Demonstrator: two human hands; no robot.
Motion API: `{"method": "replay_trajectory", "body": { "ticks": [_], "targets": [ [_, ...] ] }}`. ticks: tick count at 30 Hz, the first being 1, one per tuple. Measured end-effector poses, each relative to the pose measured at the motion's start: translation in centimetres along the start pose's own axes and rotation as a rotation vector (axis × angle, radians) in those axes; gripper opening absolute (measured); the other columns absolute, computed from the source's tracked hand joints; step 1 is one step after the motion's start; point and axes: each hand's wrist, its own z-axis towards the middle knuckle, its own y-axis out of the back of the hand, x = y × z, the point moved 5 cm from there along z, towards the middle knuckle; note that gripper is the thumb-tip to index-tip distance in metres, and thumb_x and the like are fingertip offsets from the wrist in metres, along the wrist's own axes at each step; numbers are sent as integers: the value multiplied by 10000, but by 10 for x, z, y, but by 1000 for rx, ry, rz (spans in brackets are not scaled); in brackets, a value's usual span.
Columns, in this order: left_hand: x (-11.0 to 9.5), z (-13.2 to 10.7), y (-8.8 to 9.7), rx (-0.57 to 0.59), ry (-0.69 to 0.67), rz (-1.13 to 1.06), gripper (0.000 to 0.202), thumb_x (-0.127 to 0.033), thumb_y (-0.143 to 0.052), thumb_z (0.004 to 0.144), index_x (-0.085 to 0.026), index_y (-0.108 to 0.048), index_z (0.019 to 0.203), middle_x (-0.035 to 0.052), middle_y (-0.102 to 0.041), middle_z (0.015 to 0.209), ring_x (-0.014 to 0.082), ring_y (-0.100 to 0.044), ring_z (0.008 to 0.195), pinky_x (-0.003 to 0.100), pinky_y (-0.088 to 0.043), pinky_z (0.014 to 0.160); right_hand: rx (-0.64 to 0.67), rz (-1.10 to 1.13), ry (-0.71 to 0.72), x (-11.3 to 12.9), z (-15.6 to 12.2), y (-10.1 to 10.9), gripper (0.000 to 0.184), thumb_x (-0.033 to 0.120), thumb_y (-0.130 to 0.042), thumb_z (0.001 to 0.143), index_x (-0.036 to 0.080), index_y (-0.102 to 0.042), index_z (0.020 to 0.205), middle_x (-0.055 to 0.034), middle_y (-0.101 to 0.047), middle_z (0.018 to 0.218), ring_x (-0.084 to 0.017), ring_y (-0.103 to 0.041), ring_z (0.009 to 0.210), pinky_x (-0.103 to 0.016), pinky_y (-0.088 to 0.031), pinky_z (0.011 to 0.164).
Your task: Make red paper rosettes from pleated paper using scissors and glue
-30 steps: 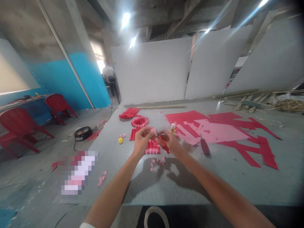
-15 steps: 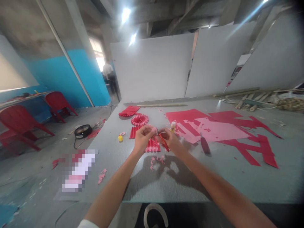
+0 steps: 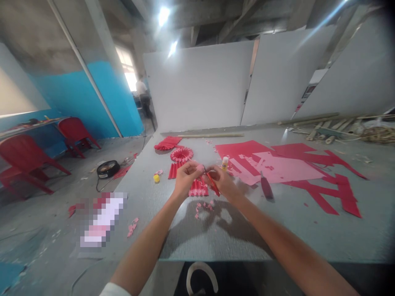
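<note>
My left hand (image 3: 186,179) pinches a small piece of pink paper (image 3: 200,167) between its fingertips. My right hand (image 3: 224,182) is shut on a pair of red-handled scissors (image 3: 212,184), whose blades point up toward that paper. Just below both hands lies a pleated red and pink paper fan (image 3: 198,189). A red paper rosette (image 3: 182,154) and a folded red paper strip (image 3: 174,170) sit beyond my left hand. A glue stick (image 3: 225,163) stands past my right hand, and a yellow cap (image 3: 156,178) lies to the left.
A grey worktable (image 3: 222,234) carries cut red and pink paper sheets (image 3: 277,166), a dark red utility knife (image 3: 267,188) and a pixelated object (image 3: 101,220). Red plastic chairs (image 3: 24,160) stand left, and a person (image 3: 143,93) stands far back.
Both hands stay nearly in place on the paper and scissors. The whole view has drifted slightly upward, with the table and its items sitting a little higher in the picture.
</note>
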Motion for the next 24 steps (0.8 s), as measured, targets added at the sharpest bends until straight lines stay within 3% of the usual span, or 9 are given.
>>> {"method": "replay_trajectory", "body": {
  "ticks": [10,24],
  "targets": [
    [1,3,3,32,33,-22,236,-288,-825,701,-152,-683,832,9,-672,702,115,-617,610,230,-475,601,23,-48,52,0,1,2,298,399,-740,775,222,-549,919,46,-586,663,-103,-454,522,-247,-341,490],
    [7,6,5,42,69,-54,228,-182,-784,679,-155,-688,884,-2,-668,679,114,-613,603,227,-461,588,55,-66,48,-6,5,3,326,409,-774,759,228,-552,914,47,-588,676,-109,-452,533,-253,-354,506]
  ]
}}
